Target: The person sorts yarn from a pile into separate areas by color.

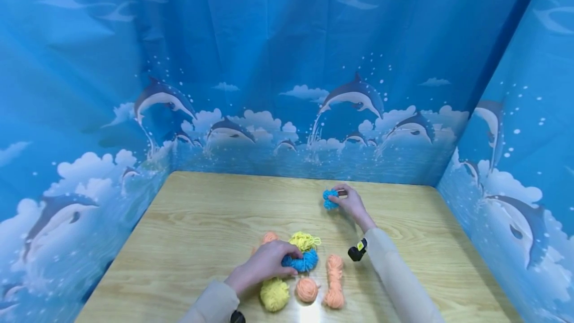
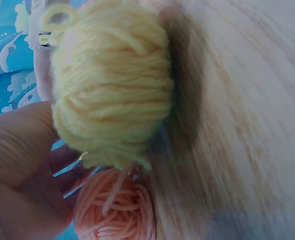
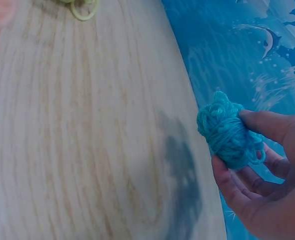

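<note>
My right hand (image 1: 352, 202) pinches a small blue yarn ball (image 3: 227, 130) between thumb and fingers, above the far part of the table; the ball's shadow falls on the wood. Nearer, my left hand (image 1: 268, 261) has thumb and fingers around the left end of a blue yarn skein (image 1: 304, 261). A yellow yarn ball (image 2: 112, 85) sits just in front of the left wrist and covers much of that hand's work in the left wrist view. Close by is a round orange yarn ball (image 2: 115, 207).
Loose yellow yarn (image 1: 305, 241) lies just behind the blue skein. More orange yarn (image 1: 270, 236) shows partly behind my left hand. A long orange skein (image 1: 334, 281) lies to the right. A blue dolphin-print curtain (image 1: 278, 88) borders the wooden table (image 1: 202, 213).
</note>
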The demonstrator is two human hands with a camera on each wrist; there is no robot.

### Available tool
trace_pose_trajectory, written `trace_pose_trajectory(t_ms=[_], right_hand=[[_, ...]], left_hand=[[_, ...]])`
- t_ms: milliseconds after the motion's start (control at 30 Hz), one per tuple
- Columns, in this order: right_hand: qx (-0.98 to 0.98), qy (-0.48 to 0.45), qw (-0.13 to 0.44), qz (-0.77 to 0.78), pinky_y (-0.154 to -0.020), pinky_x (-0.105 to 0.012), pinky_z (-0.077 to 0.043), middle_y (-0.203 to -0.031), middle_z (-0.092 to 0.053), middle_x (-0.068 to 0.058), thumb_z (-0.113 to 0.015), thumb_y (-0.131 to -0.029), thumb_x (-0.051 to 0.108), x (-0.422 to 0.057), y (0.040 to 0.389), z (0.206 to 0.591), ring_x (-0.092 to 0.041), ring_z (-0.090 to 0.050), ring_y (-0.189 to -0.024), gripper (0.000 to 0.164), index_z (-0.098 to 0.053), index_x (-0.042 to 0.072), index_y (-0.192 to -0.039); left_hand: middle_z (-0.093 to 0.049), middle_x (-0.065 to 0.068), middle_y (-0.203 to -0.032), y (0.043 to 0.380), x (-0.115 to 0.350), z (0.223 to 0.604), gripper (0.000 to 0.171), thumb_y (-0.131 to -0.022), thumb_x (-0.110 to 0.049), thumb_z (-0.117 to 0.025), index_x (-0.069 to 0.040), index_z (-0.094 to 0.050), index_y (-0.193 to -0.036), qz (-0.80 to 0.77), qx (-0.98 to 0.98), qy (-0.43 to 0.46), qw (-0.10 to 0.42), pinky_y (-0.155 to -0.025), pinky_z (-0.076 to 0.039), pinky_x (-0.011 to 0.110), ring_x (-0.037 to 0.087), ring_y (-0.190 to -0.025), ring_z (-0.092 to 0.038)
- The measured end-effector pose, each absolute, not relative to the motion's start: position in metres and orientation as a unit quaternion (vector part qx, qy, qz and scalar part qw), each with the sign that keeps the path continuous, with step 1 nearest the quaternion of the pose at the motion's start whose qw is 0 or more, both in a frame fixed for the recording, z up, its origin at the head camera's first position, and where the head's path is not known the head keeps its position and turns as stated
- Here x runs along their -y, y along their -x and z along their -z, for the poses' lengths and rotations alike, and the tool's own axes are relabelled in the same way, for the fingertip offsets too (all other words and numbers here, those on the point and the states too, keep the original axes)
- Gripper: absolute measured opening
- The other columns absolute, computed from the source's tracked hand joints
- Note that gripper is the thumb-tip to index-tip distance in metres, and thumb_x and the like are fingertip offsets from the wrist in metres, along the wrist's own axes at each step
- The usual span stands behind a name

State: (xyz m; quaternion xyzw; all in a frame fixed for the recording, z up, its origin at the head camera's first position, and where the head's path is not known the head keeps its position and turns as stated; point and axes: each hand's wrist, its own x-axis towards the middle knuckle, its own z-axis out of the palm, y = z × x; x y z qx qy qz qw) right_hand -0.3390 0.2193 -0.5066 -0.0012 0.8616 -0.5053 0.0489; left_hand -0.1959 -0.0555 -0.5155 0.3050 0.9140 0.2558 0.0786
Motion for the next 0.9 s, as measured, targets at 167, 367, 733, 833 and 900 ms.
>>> trace_pose_trajectory(t_ms=[167,367,733,833,900], right_hand=[[-0.862,-0.003,0.055,0.504,-0.092,-0.048,-0.055,-0.134,-0.055,-0.025,-0.068,-0.099,0.021,-0.218,0.338,0.509,-0.04,-0.052,-0.125,0.039,-0.057,0.001,-0.13],[-0.864,-0.001,0.061,0.5,-0.089,-0.047,-0.056,-0.136,-0.054,-0.027,-0.068,-0.099,0.019,-0.219,0.338,0.513,-0.041,-0.052,-0.125,0.041,-0.055,0.0,-0.132],[-0.855,0.0,0.073,0.513,-0.081,-0.04,-0.058,-0.133,-0.053,-0.028,-0.064,-0.1,0.014,-0.221,0.337,0.52,-0.041,-0.055,-0.121,0.04,-0.056,-0.004,-0.135],[-0.854,-0.003,0.074,0.514,-0.081,-0.04,-0.059,-0.133,-0.054,-0.028,-0.064,-0.1,0.014,-0.221,0.337,0.521,-0.04,-0.055,-0.121,0.04,-0.057,-0.004,-0.135],[-0.856,-0.002,0.071,0.512,-0.081,-0.04,-0.059,-0.132,-0.054,-0.028,-0.064,-0.1,0.014,-0.22,0.337,0.521,-0.041,-0.054,-0.12,0.039,-0.057,-0.004,-0.134]], left_hand=[[-0.073,-0.013,-0.106,0.196,0.055,0.516,0.037,-0.079,-0.033,-0.086,-0.024,-0.074,-0.113,-0.245,-0.917,-0.304,0.078,-0.087,-0.055,0.024,0.001,-0.096,-0.065],[-0.074,-0.012,-0.103,0.195,0.055,0.515,0.037,-0.079,-0.032,-0.087,-0.022,-0.075,-0.112,-0.24,-0.917,-0.313,0.066,-0.083,-0.055,0.023,0.002,-0.093,-0.066],[-0.075,-0.012,-0.104,0.194,0.055,0.514,0.037,-0.079,-0.031,-0.087,-0.021,-0.076,-0.112,-0.231,-0.918,-0.316,0.066,-0.083,-0.055,0.021,0.002,-0.094,-0.067],[-0.075,-0.012,-0.104,0.194,0.055,0.514,0.036,-0.079,-0.03,-0.087,-0.02,-0.076,-0.112,-0.23,-0.918,-0.317,0.065,-0.082,-0.055,0.02,0.001,-0.093,-0.067],[-0.075,-0.011,-0.104,0.195,0.055,0.514,0.036,-0.079,-0.03,-0.087,-0.02,-0.076,-0.111,-0.23,-0.918,-0.317,0.063,-0.082,-0.055,0.02,0.001,-0.093,-0.067]])
